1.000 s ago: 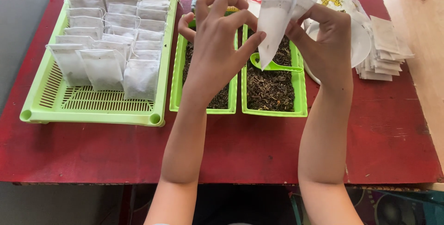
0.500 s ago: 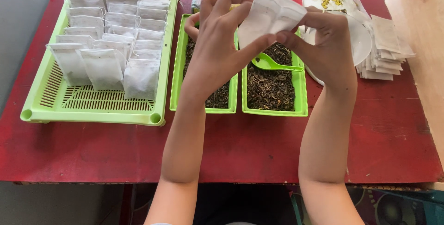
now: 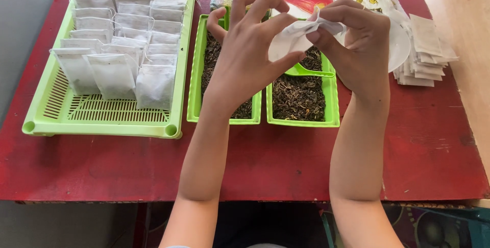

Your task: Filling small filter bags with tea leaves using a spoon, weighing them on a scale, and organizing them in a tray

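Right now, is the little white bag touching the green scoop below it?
Cannot tell. In the head view the white bag, pinched by the left hand and right hand, overlaps the green scoop, hiding any gap.

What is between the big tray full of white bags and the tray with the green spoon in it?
In the head view, a second small green tray of loose tea sits between the big slotted tray and the scoop's tray, partly under the left hand.

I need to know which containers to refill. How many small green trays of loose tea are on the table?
2. One small green tray lies under the left hand, partly covered by it. The other tray sits right beside it, below the right hand, with a green scoop in it.
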